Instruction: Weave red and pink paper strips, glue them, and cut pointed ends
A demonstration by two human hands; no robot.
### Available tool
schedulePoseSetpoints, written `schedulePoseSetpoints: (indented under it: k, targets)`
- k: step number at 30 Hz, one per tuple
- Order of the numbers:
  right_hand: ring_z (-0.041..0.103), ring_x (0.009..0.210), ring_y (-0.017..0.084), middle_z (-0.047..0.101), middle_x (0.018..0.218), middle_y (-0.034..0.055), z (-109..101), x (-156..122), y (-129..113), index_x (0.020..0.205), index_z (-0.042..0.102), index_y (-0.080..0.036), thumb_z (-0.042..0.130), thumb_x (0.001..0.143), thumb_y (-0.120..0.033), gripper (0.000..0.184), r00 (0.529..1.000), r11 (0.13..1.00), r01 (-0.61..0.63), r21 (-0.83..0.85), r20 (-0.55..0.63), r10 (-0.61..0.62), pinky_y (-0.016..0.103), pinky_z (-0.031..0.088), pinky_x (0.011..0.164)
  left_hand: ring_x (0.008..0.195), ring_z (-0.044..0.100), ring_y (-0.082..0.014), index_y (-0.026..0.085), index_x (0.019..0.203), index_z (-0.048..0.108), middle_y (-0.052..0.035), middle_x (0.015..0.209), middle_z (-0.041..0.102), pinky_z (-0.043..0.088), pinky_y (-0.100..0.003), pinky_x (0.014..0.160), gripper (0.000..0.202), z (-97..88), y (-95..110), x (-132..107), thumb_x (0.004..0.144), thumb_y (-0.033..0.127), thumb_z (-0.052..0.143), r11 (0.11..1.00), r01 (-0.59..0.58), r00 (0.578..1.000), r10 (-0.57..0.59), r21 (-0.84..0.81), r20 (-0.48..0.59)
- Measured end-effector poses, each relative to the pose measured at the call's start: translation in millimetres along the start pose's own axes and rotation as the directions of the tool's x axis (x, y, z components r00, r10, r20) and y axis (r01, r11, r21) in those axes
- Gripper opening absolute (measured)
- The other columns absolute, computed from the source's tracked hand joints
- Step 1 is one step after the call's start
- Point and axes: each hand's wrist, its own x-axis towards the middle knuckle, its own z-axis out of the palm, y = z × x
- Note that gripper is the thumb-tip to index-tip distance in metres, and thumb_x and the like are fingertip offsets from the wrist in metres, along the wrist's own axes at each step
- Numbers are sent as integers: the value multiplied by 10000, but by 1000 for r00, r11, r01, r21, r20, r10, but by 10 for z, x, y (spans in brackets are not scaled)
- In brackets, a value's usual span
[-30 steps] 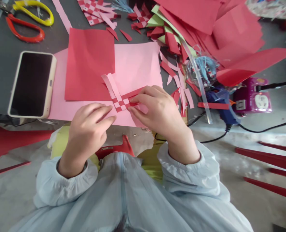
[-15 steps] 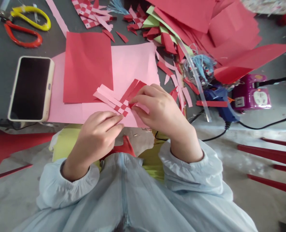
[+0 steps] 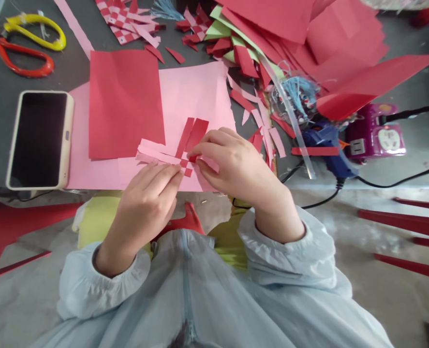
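Note:
Both my hands pinch a small woven piece of red and pink paper strips (image 3: pixel 180 151) just above the table's near edge. My left hand (image 3: pixel 147 200) grips its lower left corner with fingers pressed together. My right hand (image 3: pixel 232 164) pinches its right side, thumb and forefinger closed on the weave. Pink strips stick out to the left and red strips point up and away from me. Under the piece lies a pink sheet (image 3: pixel 196 92) with a red sheet (image 3: pixel 125 104) on top of it.
A phone (image 3: pixel 38 140) lies face up at the left, with red and yellow scissors (image 3: pixel 25 43) behind it. A heap of red paper (image 3: pixel 308 34) and cut strips fills the back right. A blue glue gun (image 3: pixel 326 142) and a purple power socket (image 3: pixel 376 135) sit at the right.
The woven piece has been turned anticlockwise in my fingers: the red strips now point away from me and the pink strips point left. Both hands kept their grip.

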Motion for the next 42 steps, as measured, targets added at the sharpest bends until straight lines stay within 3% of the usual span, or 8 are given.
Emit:
schedulePoseSetpoints:
  k: [6, 10, 15, 27, 31, 37, 42]
  targets:
    - [602, 912, 276, 697, 943, 120, 26, -2, -46, 1007, 720, -125, 659, 910, -401, 298, 997, 997, -76, -7, -22, 76, 387, 452, 798, 976, 703, -238, 102, 1090, 689, -104, 1085, 741, 590, -364, 854, 242, -12, -8, 87, 906, 54, 539, 997, 74, 997, -73, 3, -19]
    - [597, 921, 289, 689, 945, 120, 50, 25, -73, 1006, 713, -134, 730, 864, -361, 268, 993, 992, -119, -39, -8, 119, 384, 455, 796, 980, 702, -225, 140, 1099, 685, -103, 1137, 710, 582, -330, 817, 231, -33, -74, 215, 933, 101, 529, 980, 194, 981, -194, 52, -13]
    - [597, 925, 292, 681, 935, 119, 46, 43, -122, 976, 713, -134, 758, 840, -332, 245, 989, 988, -149, -45, 4, 149, 378, 458, 800, 985, 663, -254, 141, 1239, 633, -126, 1141, 661, 576, -384, 834, 306, -10, -154, 320, 966, 212, 516, 960, 261, 961, -268, 101, 69]
    - [594, 926, 285, 669, 903, 106, 38, 101, -141, 906, 681, -151, 737, 829, -247, 135, 964, 964, -261, 47, 68, 258, 378, 439, 799, 970, 611, -267, 172, 1149, 659, -120, 1098, 633, 547, -451, 899, 252, -25, -106, 357, 980, 215, 478, 958, 279, 951, -285, 66, 117]
    - [583, 890, 274, 662, 892, 103, 48, 91, -139, 899, 675, -149, 716, 853, -278, 143, 972, 973, -232, 23, 54, 230, 383, 441, 798, 989, 621, -275, 175, 1152, 666, -120, 1104, 643, 540, -467, 935, 252, -20, -83, 341, 980, 209, 486, 958, 275, 955, -281, 78, 98]
    - [547, 881, 274, 643, 919, 118, 49, 42, -142, 939, 683, -151, 659, 901, -304, 159, 990, 989, -141, -45, 6, 142, 395, 441, 785, 960, 643, -271, 172, 1132, 687, -123, 1093, 686, 555, -431, 849, 253, -4, -67, 288, 977, 195, 488, 965, 247, 968, -250, 91, 23]
    - [509, 867, 265, 615, 900, 111, 49, 13, -147, 923, 695, -178, 619, 930, -307, 150, 992, 990, -126, -56, 0, 126, 394, 437, 769, 1002, 658, -262, 211, 1156, 694, -96, 1181, 708, 559, -433, 888, 285, -2, -79, 236, 962, 144, 497, 977, 195, 980, -198, 90, 16]
